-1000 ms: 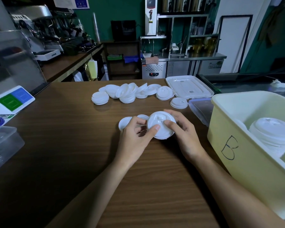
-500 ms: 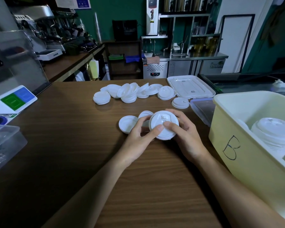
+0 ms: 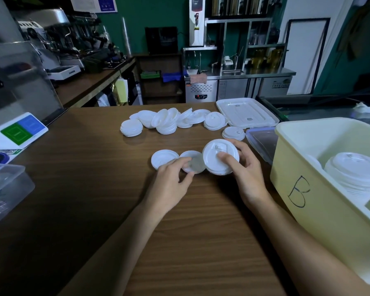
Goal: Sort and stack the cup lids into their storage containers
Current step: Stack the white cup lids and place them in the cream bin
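— Peering into that yellow bin marked B (image 3: 308, 189), what's inside?
— A stack of white lids (image 3: 355, 169). The clear tub (image 3: 4, 189) at the left edge is too blurred to tell.
— And the hands?
— The right hand (image 3: 250, 176) has its fingers curled round a large lid (image 3: 214, 159), thumb on top. The left hand (image 3: 171, 178) pinches a smaller lid (image 3: 193, 164) beside it. Loose lids (image 3: 167, 122) lie further back on the brown surface (image 3: 94, 189), with an espresso machine (image 3: 58, 39) behind.

Open wooden counter (image 3: 83, 189) left; yellow bin (image 3: 329, 214) walls the right; lid piles (image 3: 165, 124) ahead
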